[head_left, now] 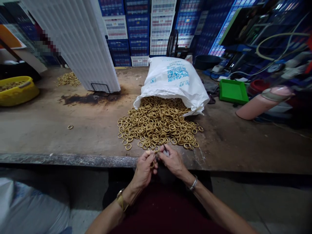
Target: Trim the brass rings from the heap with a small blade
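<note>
Gold-coloured rings (161, 123) spill in a heap from the open mouth of a white sack (170, 76) onto the table. At the table's front edge, my left hand (145, 166) is closed on a gold ring (152, 164). Close beside it on the right, my right hand (173, 162) is closed around a small tool with a dark pointed tip (165, 149). The fingertips of both hands nearly meet, just in front of the heap; what lies between them is too small to make out.
A ribbed white panel (85, 42) stands at the back left, near a yellow basin (18, 94). One loose ring (70, 127) lies left of the heap. To the right are a green tray (233, 91) and a pink cylinder (253, 105). Stacked crates (138, 29) line the back.
</note>
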The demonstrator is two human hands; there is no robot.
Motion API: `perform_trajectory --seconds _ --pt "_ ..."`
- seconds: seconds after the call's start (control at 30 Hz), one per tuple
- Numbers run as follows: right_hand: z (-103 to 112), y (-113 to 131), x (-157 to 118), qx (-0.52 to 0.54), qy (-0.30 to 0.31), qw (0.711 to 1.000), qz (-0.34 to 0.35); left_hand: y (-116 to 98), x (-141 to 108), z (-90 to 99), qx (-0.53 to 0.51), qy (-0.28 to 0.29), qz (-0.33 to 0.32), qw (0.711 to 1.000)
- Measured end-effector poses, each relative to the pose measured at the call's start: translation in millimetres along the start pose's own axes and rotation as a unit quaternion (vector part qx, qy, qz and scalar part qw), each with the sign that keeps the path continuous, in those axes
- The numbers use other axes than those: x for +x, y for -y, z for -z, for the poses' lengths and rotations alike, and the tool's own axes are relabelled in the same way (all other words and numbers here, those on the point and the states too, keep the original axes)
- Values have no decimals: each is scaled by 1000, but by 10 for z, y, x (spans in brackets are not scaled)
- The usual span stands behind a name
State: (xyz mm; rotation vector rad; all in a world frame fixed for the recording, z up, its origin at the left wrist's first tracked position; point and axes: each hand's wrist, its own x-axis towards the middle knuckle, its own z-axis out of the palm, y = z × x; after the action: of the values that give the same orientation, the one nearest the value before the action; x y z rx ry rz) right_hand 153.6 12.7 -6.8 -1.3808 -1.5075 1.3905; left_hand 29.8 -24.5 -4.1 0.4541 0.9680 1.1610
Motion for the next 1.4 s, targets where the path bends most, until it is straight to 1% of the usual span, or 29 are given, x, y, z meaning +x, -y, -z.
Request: perform_trajectory --seconds 0.07,0.13,0.27,0.33,0.37,0.43,0.5,0.53,0.6,0.67,0.73,0.8,0.83,0.9,1.0,1.13,1.27,1.33,1.4 --pt "-10 -13 -9 25 14 1000 -10 -1 2 5 6 8 10 1000" --pt "-5 -19 -6 25 20 999 -16 -4 2 10 25 2 8 1000" --pt "20 1 19 -28 6 1000 -9 -12 -8 3 144 -21 -35 989" --pt "21 12 29 -39 3 999 -13 -16 -12 0 170 -16 -35 985" --pt "16 14 32 -37 3 999 -18 -18 -11 3 160 -8 -22 987" --pt "4 12 31 -22 7 999 -31 -23 -4 18 113 17 26 993" --pt "-6 9 24 -3 20 999 -41 -30 6 37 62 44 71 995" --pt "-7 8 21 9 30 998 -47 -34 11 45 45 55 84 994" --pt "3 12 16 29 43 997 -63 -44 15 53 29 65 85 994" --pt "26 15 20 23 34 997 -70 -51 11 51 28 63 68 995" --pt "53 6 27 -30 3 999 -46 -52 3 45 32 57 46 997" --pt "73 -22 28 -112 -12 994 10 -45 -2 41 39 50 25 998" --pt "76 -42 23 -152 -6 987 41 -39 -4 41 44 47 15 998" --pt "72 -87 2 -218 25 971 95 -21 -2 45 57 42 -2 997" --pt "50 -139 -33 -290 59 945 139 12 8 61 76 33 -17 996" --pt "25 -113 -53 -360 77 919 140 50 28 97 104 21 -33 994" --pt "15 -5 -41 -417 96 899 96 53 8 118 110 20 -49 993" --pt "37 27 -9 -446 87 888 68 22 -44 100 94 35 -36 994" --pt "89 21 46 -471 53 879 54 -33 -113 63 71 73 -11 995"
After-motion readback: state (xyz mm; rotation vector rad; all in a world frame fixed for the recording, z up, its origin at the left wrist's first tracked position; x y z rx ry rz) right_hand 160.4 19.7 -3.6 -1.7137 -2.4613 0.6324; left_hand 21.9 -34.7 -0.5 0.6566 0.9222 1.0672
